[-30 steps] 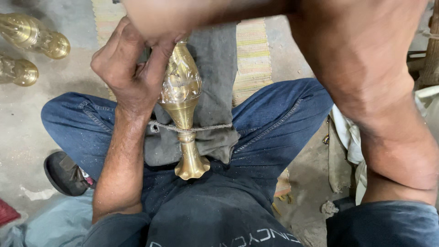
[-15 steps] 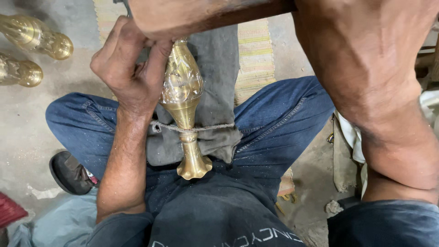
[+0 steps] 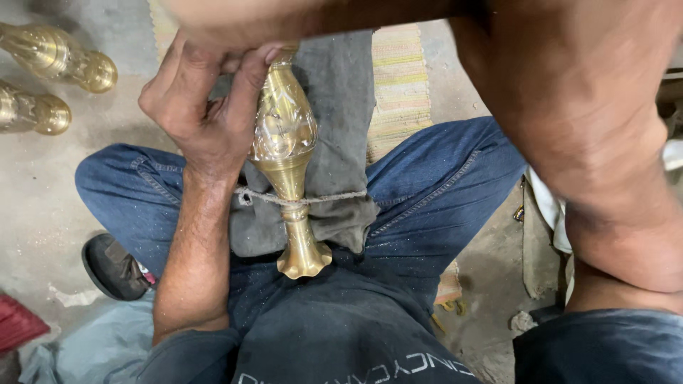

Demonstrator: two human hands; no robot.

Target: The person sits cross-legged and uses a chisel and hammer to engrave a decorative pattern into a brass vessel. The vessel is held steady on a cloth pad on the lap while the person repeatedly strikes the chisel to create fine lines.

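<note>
A brass vase [image 3: 284, 135] with an engraved belly lies on a grey cloth [image 3: 341, 107] across my lap, its flared foot [image 3: 304, 257] pointing toward me. A thin cord [image 3: 334, 197] crosses its narrow neck and the cloth. My left hand [image 3: 203, 107] grips the vase's belly from the left, with the thumb and fingers pressed near its upper end. My right arm [image 3: 569, 107] sweeps across the top of the view. My right hand [image 3: 235, 20] is blurred and mostly cut off by the top edge above the vase, so what it holds is hidden.
Two more brass pieces [image 3: 60, 60] [image 3: 32, 110] lie on the concrete floor at upper left. A striped mat [image 3: 402, 78] lies beyond my knees. My shoe [image 3: 114, 267] sits at lower left, with a red object [image 3: 18, 323] at the left edge.
My left hand has shifted slightly up along the vase's belly. The right arm stays over the top of the view, blurred with motion. The vase has kept its place.
</note>
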